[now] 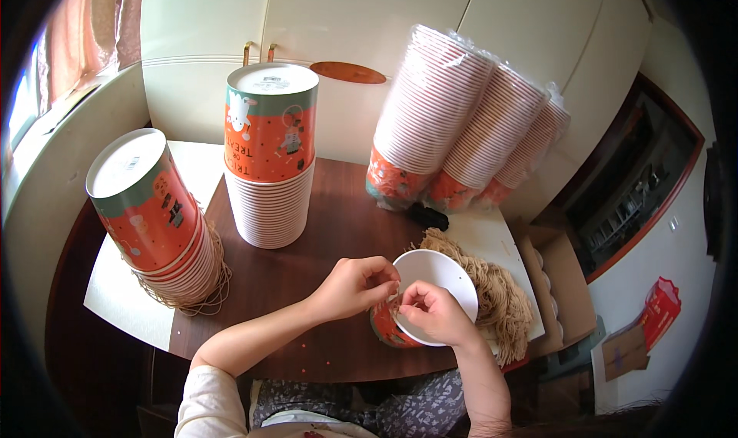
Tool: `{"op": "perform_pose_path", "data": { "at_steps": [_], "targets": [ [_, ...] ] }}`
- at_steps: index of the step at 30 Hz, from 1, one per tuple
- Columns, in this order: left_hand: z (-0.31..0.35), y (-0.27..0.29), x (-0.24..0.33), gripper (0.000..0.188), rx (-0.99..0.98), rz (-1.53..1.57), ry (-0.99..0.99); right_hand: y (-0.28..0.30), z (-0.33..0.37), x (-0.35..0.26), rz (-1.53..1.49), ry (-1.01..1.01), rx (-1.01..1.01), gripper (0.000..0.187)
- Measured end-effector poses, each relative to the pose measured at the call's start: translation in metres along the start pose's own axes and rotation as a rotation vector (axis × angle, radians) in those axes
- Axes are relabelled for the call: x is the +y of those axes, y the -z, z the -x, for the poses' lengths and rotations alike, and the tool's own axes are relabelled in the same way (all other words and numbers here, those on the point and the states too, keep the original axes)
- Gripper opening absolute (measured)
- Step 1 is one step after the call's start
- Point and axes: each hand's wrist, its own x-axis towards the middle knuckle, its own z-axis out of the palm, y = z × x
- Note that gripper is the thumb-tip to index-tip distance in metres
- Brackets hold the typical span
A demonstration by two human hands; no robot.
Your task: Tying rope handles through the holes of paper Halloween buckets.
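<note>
A paper bucket (438, 273) stands upright at the table's near side, its white inside facing up and its outer wall orange. At its left rim, my left hand (352, 286) pinches a thin strand of tan string between thumb and fingertips. My right hand (434, 313) reaches over the bucket's near rim, fingers closed on the string right beside the left fingertips. Exactly how the string passes through the bucket wall is hidden by my fingers. A loose bundle of tan string (503, 303) lies against the bucket's right side.
Upside-down bucket stacks stand at the table's middle (270, 169) and left (154, 207), the left one with string loops around its base. Plastic-wrapped bucket stacks (461, 123) lean at the back right. A black item (429, 217) lies before them. A cardboard box (565, 284) sits right.
</note>
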Motion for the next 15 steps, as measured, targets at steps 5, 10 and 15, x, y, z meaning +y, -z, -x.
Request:
{"op": "perform_pose_path", "data": {
  "at_steps": [5, 10, 15],
  "targets": [
    [-0.002, 0.001, 0.0, 0.01, 0.014, 0.019, 0.037, 0.002, -0.004, 0.0, -0.098, -0.038, -0.058, 0.006],
    [0.025, 0.001, -0.01, 0.014, -0.011, -0.059, 0.055, 0.002, -0.004, 0.001, -0.152, -0.031, -0.058, 0.007],
    [0.038, -0.019, -0.019, 0.018, 0.088, -0.219, -0.192, -0.002, -0.004, -0.001, -0.13, -0.038, -0.044, 0.006]
  ]
}}
